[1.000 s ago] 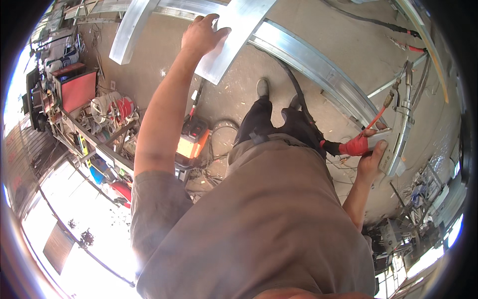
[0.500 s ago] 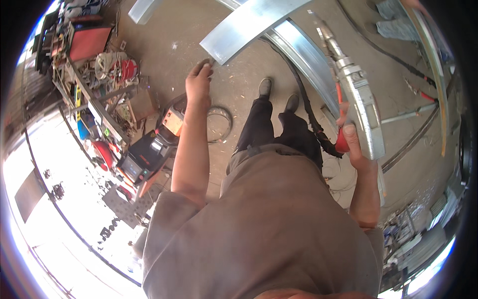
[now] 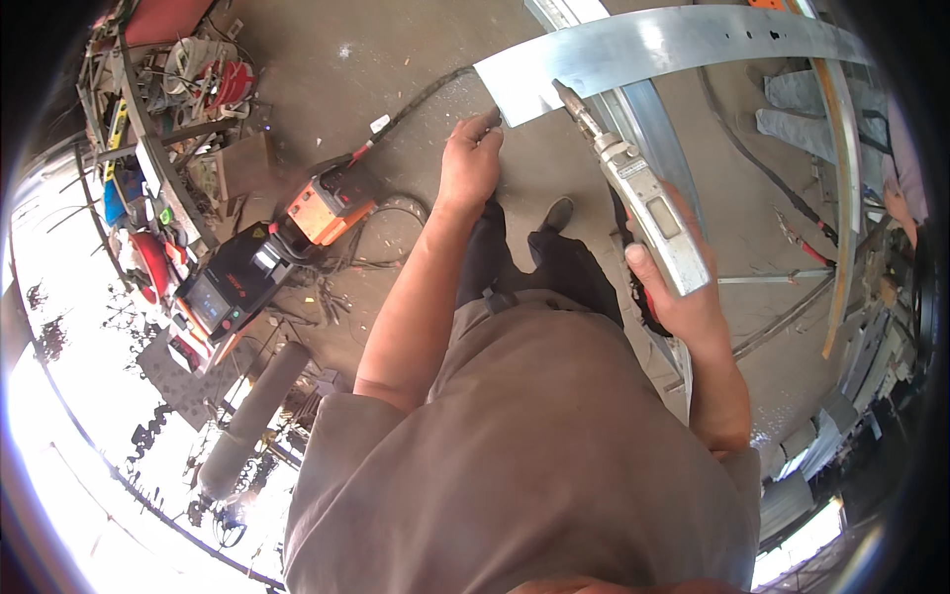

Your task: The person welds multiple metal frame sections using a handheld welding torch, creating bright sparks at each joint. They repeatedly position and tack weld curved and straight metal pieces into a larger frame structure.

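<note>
A curved, shiny sheet-metal strip (image 3: 653,45) crosses the top of the view, its left end near my left hand (image 3: 470,163). Those fingers are closed at the strip's lower left corner, fingertips against its edge. My right hand (image 3: 683,287) is wrapped round a silvery welding gun (image 3: 653,203) with a red part under the palm. The gun tilts up and left, and its narrow nozzle lies over the strip's lower edge near the left end. Whether the nozzle touches the metal I cannot tell.
Below the strip runs a long metal channel (image 3: 653,119). An orange-and-black machine (image 3: 332,213) stands at left with a dark cable, near a cluttered rack (image 3: 148,168). A gas cylinder (image 3: 252,421) lies lower left. At right are another person's jeans (image 3: 811,109) and a wooden-edged upright (image 3: 846,168).
The welding gun has swung left and down, bringing its nozzle from right of the strip to over its edge. My left hand and the strip's end have shifted right in view.
</note>
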Tool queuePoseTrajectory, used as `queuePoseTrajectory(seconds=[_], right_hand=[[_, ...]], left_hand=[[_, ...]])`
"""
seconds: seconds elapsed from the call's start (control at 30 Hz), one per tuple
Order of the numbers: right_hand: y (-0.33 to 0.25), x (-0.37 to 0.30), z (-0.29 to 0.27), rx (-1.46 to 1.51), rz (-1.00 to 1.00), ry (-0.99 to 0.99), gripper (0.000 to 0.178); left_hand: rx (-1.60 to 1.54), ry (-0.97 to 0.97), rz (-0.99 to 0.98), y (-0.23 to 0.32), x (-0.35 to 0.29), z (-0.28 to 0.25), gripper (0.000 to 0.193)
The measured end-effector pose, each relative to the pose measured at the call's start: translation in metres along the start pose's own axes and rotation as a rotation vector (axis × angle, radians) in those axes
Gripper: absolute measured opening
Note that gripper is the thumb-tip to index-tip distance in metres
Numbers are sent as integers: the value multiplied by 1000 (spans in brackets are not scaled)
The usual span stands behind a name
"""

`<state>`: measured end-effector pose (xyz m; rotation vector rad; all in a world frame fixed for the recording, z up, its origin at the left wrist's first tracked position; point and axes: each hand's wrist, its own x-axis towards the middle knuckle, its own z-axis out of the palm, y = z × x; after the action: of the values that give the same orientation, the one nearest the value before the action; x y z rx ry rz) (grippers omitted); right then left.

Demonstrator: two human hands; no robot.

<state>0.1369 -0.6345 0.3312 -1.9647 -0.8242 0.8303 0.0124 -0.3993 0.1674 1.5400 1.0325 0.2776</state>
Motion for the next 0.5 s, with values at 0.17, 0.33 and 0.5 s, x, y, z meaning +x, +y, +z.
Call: queuePoseTrajectory(seconds=[0.17, 0.33, 0.5], right_hand=[[-8, 12, 21, -34, 26, -4, 65], [-8, 3, 25, -63, 46, -15, 65], [0, -3, 34, -90, 4, -3, 63]], left_hand=[[-312, 30, -204, 3, -2, -2, 34], [-418, 19, -239, 5, -10, 4, 26], [-543, -22, -94, 4, -14, 7, 35]])
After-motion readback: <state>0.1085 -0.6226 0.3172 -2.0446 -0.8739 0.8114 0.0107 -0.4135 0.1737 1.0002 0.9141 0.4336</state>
